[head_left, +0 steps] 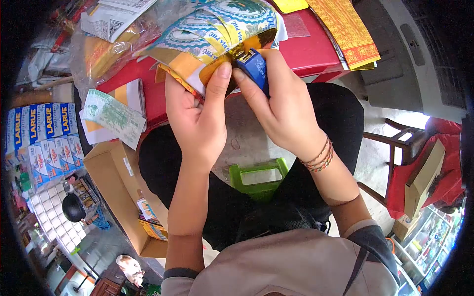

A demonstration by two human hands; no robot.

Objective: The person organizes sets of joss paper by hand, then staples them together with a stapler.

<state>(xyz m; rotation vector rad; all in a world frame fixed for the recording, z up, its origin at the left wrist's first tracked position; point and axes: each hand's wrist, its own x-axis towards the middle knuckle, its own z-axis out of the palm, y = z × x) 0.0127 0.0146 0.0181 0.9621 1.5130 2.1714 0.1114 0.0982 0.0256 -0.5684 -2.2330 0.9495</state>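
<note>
A fanned bundle of printed papers (212,34), blue-and-white with yellow and gold sheets, lies over the near edge of the red table (316,52). My left hand (200,111) grips the bundle's lower edge, thumb on top and fingers hidden beneath. In my right hand (281,101) is a blue stapler (253,69), its metal end on the bundle's gold edge beside my left thumb. My right thumb presses along the stapler's side. Whether a staple is in the papers cannot be seen.
Green-printed notes (113,116) lie at the table's left, orange paper strips (345,32) at its right. Below left stands an open cardboard box (116,172). A green plastic stool (261,182) is between the legs. A white cat (131,270) and a wooden chair (390,148) are farther off.
</note>
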